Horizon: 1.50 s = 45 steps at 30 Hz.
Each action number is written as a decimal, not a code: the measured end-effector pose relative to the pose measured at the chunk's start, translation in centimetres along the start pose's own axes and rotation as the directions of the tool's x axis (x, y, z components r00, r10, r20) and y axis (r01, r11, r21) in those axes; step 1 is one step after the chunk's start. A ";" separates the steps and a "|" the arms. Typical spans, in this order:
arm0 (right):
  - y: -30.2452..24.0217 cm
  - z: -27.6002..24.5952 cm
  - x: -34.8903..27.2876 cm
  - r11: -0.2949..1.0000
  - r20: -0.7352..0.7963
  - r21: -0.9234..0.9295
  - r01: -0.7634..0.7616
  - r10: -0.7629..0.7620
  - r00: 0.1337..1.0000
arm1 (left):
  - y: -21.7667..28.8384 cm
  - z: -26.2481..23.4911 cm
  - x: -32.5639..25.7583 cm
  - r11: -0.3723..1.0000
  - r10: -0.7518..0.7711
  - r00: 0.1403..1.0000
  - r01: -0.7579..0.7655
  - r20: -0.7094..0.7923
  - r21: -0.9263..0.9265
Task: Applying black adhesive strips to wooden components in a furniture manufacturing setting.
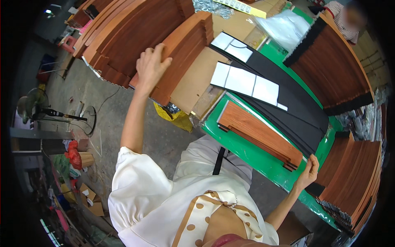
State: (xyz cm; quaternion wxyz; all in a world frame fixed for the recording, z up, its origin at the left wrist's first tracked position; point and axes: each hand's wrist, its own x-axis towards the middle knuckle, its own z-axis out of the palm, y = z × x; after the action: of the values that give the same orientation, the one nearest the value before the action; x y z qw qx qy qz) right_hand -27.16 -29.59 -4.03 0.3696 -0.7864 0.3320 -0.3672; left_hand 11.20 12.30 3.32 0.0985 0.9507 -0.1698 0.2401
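Observation:
My left hand lies on a stack of reddish-brown wood-grain panels at the upper left, its fingers spread over the upper edge and the thumb apart. At the right front of the green table, my right hand has its fingers curled together by the end of a thin white-edged strip. Whatever those fingers hold, if anything, is hidden. Between my hands lies a short pile of wood-grain panels. Behind it black curved sheets overlap, with white rectangular pieces on top.
Tall stacks of brown panels stand at the far left, far right and near right. Clear plastic bags lie at the back. A floor fan stands at left. Another person is at the upper right.

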 end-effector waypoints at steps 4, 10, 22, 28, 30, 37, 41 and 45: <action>-5.0 1.7 0.6 0.945 0.086 -0.081 0.316 -0.310 0.947 | 3.9 -2.6 -1.0 0.996 0.043 0.999 -0.042 0.014 -0.075; -12.4 7.2 -0.1 0.480 0.341 -0.212 0.851 -0.780 0.525 | 14.1 -4.3 -4.7 0.576 0.563 0.725 0.001 0.398 -0.817; -8.7 7.9 0.0 0.610 0.523 -0.231 0.758 -0.579 0.625 | 17.5 0.1 -1.9 0.609 0.776 0.182 0.031 0.604 -0.792; -8.8 7.8 1.1 0.734 0.677 -0.232 0.638 -0.349 0.648 | 14.1 2.2 -3.6 0.526 0.752 0.368 0.165 0.547 -0.835; -9.6 7.6 1.5 0.731 0.651 -0.182 0.657 -0.411 0.638 | 13.8 2.9 -3.7 0.486 0.741 0.392 0.247 0.545 -0.839; -9.9 8.5 6.0 0.782 0.611 -0.149 0.605 -0.408 0.678 | 16.4 5.7 -0.9 0.419 0.697 0.603 0.095 0.387 -0.903; -6.8 13.2 10.3 0.716 0.621 -0.157 0.681 -0.465 0.631 | 20.2 10.4 -0.7 0.357 0.837 0.510 -0.232 0.200 -0.905; -4.3 16.1 12.6 0.562 0.706 -0.158 0.812 -0.511 0.491 | 23.7 13.2 -0.9 0.181 0.945 0.328 -0.562 -0.016 -0.807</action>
State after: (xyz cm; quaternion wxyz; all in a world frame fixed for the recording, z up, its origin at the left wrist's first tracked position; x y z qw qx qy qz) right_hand -6.37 -31.98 -3.65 0.0701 -0.9872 -0.0635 -0.1281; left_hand 7.24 -12.86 -6.01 0.2574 0.6253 -0.7321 -0.0822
